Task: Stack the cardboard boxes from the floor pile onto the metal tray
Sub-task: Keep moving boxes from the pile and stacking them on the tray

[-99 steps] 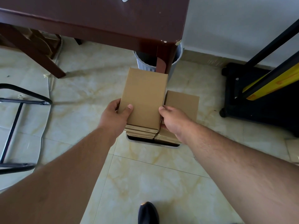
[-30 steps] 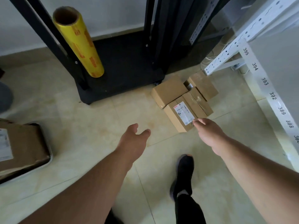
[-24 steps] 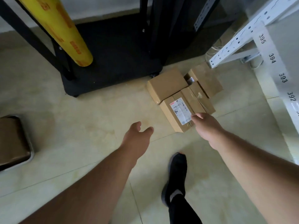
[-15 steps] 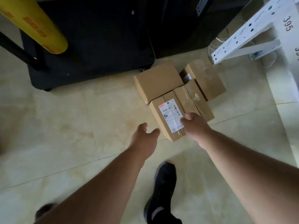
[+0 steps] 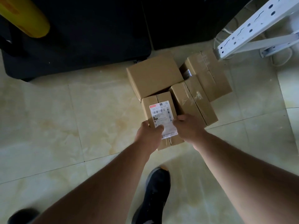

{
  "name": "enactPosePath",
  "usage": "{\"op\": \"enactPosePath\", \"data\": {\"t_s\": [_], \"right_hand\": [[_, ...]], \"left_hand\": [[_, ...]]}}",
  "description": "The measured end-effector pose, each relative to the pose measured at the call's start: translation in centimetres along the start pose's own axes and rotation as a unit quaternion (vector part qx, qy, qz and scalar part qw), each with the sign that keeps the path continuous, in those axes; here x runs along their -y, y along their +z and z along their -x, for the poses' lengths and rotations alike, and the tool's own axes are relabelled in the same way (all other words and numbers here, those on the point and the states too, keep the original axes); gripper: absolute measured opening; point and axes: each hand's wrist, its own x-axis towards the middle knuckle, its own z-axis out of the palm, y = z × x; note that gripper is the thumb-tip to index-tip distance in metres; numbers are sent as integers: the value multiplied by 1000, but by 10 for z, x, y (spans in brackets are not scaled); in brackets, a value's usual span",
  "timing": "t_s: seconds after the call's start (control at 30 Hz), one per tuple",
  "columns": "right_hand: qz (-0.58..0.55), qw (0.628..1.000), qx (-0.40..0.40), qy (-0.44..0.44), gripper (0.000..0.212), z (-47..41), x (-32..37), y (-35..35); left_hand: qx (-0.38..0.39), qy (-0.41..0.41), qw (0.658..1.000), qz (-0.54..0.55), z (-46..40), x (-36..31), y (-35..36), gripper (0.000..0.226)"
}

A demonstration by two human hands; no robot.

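Several brown cardboard boxes lie in a pile on the tiled floor. The nearest, a labelled box [image 5: 159,110] with a white shipping label on top, is gripped from both sides: my left hand [image 5: 149,136] on its left edge, my right hand [image 5: 188,129] on its right edge. Behind it sits a plain box [image 5: 153,75]. To the right lie a taped box [image 5: 196,101] and another taped box [image 5: 208,73]. The metal tray is out of view.
A black cart base [image 5: 72,38] stands behind the pile, with a yellow film roll [image 5: 24,18] at the upper left. A white perforated shelf post [image 5: 258,25] slants at the upper right. My black shoe [image 5: 153,196] is on the floor below the boxes.
The view turned from the tray to the floor pile and came closer. Both hands reached forward and closed on the sides of the labelled box.
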Motion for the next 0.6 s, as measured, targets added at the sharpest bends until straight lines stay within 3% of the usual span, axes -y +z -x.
{"op": "enactPosePath", "data": {"t_s": [0.17,0.27,0.4,0.5,0.6], "right_hand": [[-77,997,19,16,29,13,13,7],[-109,994,12,19,23,30,26,17],[-123,992,4,27,68,60,58,28],[-142,990,8,16,65,89,95,35],[-174,984,31,-16,77,117,137,48]], "left_hand": [[-2,4,1000,29,11,11,-14,44],[-24,19,998,61,29,19,-29,52],[-46,62,994,78,55,16,-69,60],[-78,97,989,86,86,10,-108,53],[-104,145,980,91,114,15,-145,54]]}}
